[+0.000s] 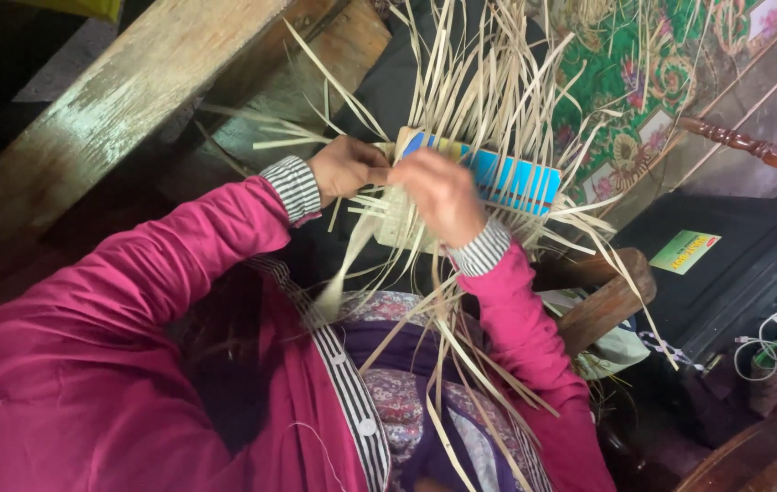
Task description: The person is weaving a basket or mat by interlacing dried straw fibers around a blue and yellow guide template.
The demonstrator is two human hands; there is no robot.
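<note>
At the middle of the view, over the person's lap, both hands work a half-woven piece of pale straw strips [397, 219]. Its woven part sits between the hands, with a blue and yellow flat card [507, 175] touching its far side. Loose strip ends [479, 82] fan upward and others trail down across the patterned clothing. One hand [347, 167], in a magenta sleeve with a striped cuff, is curled tight on strips at the weave's edge. The other hand [441, 193] is closed over the weave, pinching strips. A wooden beam [124, 100] slants beside them; a green floral cloth [643, 64] lies beyond.
</note>
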